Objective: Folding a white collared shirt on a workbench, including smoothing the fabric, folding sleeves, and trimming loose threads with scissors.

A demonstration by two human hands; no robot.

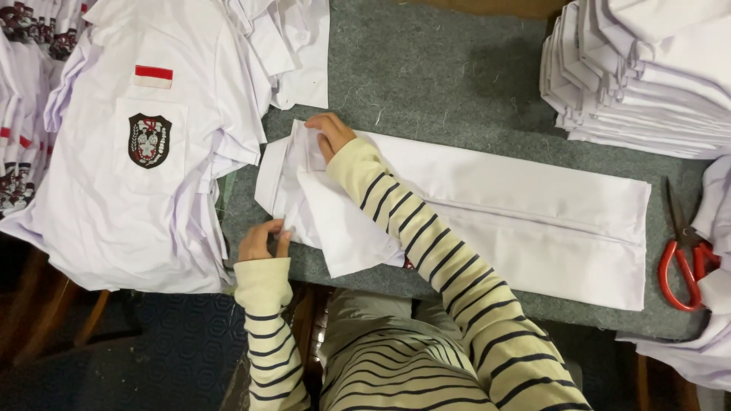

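Note:
A white shirt (533, 205), folded into a long narrow strip, lies across the grey felt table (442, 76). Its collar end is at the left, with a short sleeve folded over the near side. My right hand (329, 131) reaches across and presses on the collar end at its far edge. My left hand (263, 240) pinches the near edge of the shirt by the collar. Both arms wear cream sleeves with dark stripes.
A pile of white shirts (145, 152) with a badge pocket and a red-and-white patch lies at the left. A tall stack of folded white shirts (647, 68) stands at the far right. Red-handled scissors (685, 259) lie at the right edge.

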